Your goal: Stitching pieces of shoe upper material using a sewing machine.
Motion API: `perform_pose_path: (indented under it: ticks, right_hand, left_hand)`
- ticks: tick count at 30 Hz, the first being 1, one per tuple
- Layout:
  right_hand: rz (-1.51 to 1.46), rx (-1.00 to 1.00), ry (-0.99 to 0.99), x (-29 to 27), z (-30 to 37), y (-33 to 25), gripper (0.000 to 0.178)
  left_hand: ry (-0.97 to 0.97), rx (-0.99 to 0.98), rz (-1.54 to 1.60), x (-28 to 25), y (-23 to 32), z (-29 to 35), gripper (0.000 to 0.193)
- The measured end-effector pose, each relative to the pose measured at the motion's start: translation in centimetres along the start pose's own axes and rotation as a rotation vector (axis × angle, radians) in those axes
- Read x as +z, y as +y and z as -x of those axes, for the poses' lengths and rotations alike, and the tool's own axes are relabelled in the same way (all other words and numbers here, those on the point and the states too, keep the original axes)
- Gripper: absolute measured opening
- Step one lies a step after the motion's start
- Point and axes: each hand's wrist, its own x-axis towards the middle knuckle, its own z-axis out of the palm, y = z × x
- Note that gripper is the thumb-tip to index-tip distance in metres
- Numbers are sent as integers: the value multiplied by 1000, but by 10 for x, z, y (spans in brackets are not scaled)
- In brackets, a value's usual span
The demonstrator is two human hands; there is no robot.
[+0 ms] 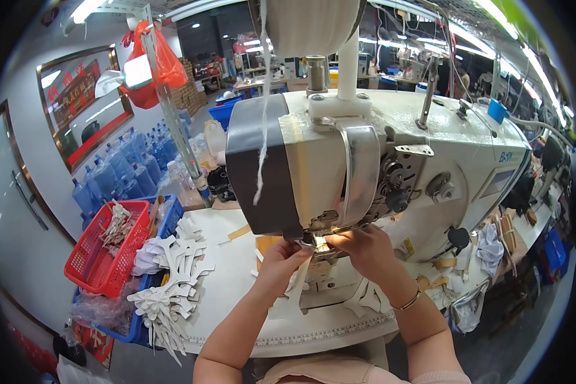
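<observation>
A large white industrial sewing machine [377, 134] with a dark grey end cover fills the middle, its lamp lighting the needle area. Below the machine head, my left hand [280, 261] pinches a flat white cut piece [298, 285], part of which hangs down toward me. My right hand [365, 253] is on the other side of the needle area, fingers bent and pressed together close under the head. Whatever those right fingers hold is hidden. Similar white cut pieces [368, 299] lie by the machine base, under my right forearm.
At the left, a heap of white cut pieces [169, 281] spills over the table edge beside a red basket [86, 262] and a blue crate [134, 329]. A measuring tape [281, 340] runs along the table's front edge. Cloth scraps [489, 246] lie at the right.
</observation>
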Motion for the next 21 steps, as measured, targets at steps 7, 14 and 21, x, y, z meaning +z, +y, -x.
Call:
perform_pose_path:
  ticks: [7, 14, 21]
  right_hand:
    - [90, 20, 47, 2, 2, -10, 26]
    - [141, -2, 30, 1, 1, -12, 27]
    - [209, -21, 65, 2, 8, -25, 29]
  left_hand:
    - [-102, -60, 179, -6, 3, -7, 21]
    - [-132, -70, 246, -17, -5, -19, 20]
    - [-62, 111, -261, 0, 30, -45, 29]
